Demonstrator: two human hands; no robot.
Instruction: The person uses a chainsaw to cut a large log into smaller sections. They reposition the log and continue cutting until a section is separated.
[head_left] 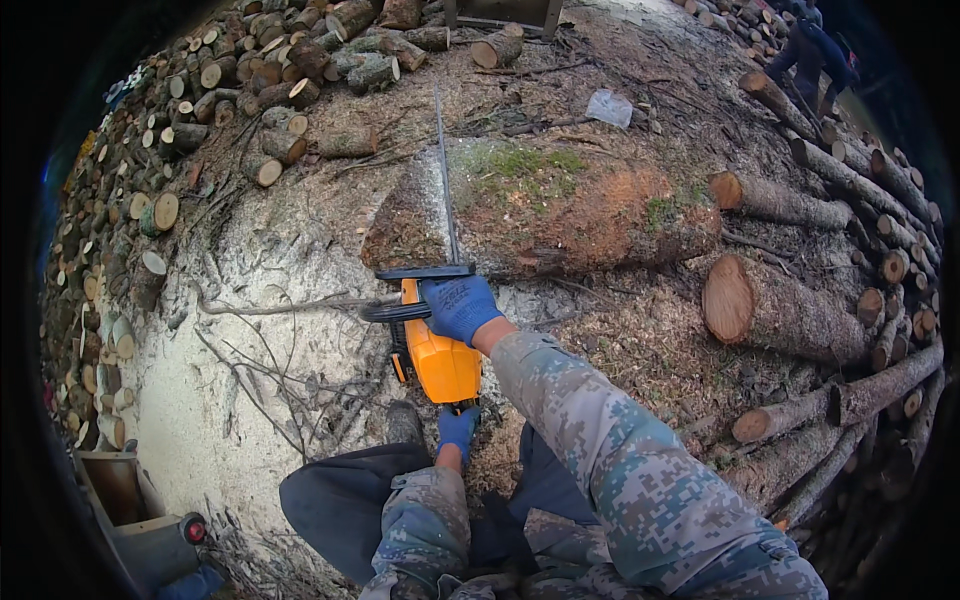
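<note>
An orange chainsaw (pixel 445 365) lies between my two gloved hands. My right hand (pixel 460 308), in a blue glove, is wrapped around its black front handle. My left hand (pixel 458 430), also gloved, grips the rear handle close to my legs; its fingers are partly hidden. The long guide bar (pixel 444 170) points away from me across a thick, mossy log (pixel 590 215), near the log's left end. Pale sawdust coats the bark beside the bar. How deep the bar sits in the wood I cannot tell.
Cut log pieces (pixel 285 145) are heaped at the far left. Longer logs (pixel 780 310) lie stacked on the right. Thin branches (pixel 270 385) and sawdust cover the ground by my boot (pixel 405 424). A clear plastic bag (pixel 609 108) lies beyond the log; another person (pixel 815 55) stands far right.
</note>
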